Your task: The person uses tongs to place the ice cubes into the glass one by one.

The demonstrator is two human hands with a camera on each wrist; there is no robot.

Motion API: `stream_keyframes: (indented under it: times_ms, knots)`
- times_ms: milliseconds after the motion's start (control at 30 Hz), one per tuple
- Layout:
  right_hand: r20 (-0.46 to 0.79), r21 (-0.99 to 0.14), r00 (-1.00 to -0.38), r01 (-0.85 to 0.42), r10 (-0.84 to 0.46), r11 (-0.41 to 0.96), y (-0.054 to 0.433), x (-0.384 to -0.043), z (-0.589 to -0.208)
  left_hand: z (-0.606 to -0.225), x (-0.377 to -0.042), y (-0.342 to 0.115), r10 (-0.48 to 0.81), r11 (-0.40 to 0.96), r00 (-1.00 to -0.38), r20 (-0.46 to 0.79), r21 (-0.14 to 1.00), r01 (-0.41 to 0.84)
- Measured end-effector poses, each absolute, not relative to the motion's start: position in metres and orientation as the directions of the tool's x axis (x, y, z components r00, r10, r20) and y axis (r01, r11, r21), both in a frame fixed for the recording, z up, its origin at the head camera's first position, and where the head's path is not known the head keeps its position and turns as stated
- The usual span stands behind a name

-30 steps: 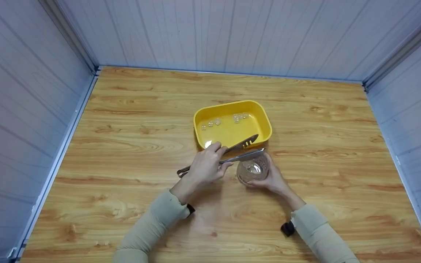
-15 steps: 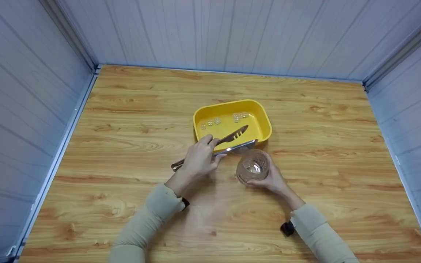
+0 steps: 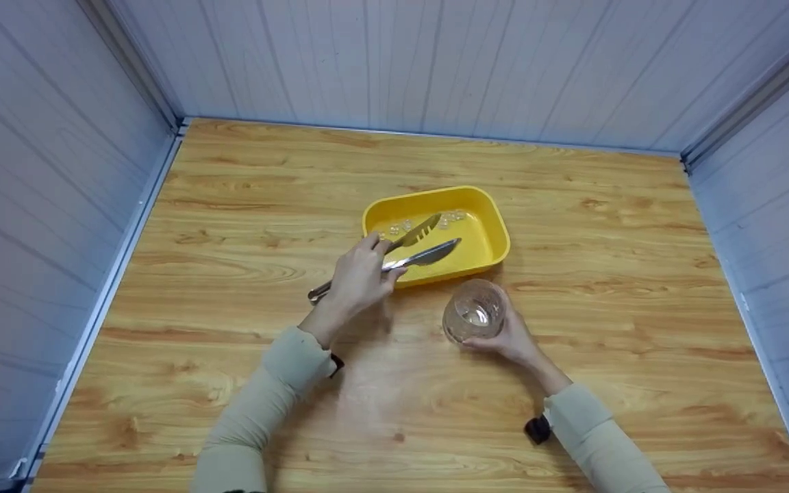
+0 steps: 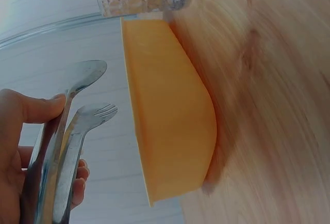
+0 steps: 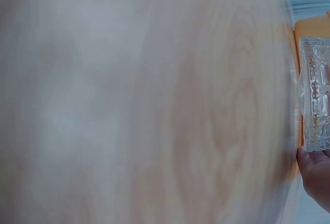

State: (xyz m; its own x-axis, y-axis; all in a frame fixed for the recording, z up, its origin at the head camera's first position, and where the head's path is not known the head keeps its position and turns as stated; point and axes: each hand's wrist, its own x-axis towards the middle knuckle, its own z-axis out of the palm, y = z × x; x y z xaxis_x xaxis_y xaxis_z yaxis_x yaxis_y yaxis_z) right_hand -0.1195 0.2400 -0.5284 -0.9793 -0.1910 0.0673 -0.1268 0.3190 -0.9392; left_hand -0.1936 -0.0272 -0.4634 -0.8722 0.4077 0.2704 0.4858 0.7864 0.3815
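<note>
My left hand [image 3: 359, 275] grips metal tongs [image 3: 429, 255], thumb on one arm and fingers on the other. In the left wrist view the tongs [image 4: 64, 154] have one spoon-shaped end and one fork-shaped end, spread apart with nothing between them. Those ends hover over the yellow tray [image 3: 497, 229], which holds several small clear cubes [image 3: 455, 216]. Some cubes at the tray's left are partly hidden by the hand and tongs. My right hand [image 3: 511, 335] holds a clear textured glass [image 3: 474, 313] from its right side, just in front of the tray. The right wrist view shows the glass [image 5: 317, 95] cut off.
Everything stands on a wood-patterned table [image 3: 607, 274]. Pale panel walls [image 3: 394, 61] enclose the back and both sides. The glass is close to the tray's front right corner.
My left hand has moved the tongs back and to the left, from above the glass to over the tray. The right hand and the glass have stayed in place.
</note>
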Motion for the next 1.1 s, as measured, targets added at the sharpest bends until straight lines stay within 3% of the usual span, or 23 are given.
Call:
stream_keyframes:
  times_ms: [567, 1100]
  knots:
    - [0.094, -0.932, -0.976, -0.156, -0.198, 0.327, 0.239, -0.119, -0.529, -0.478, -0.223, -0.034, 0.336, 0.838, -0.914, 0.226, 0.372, 0.400]
    - [0.086, -0.938, -0.977, -0.145, -0.193, 0.316, 0.239, -0.119, -0.530, -0.482, -0.249, -0.031, 0.395, 0.861, -0.905, 0.156, 0.279, 0.424]
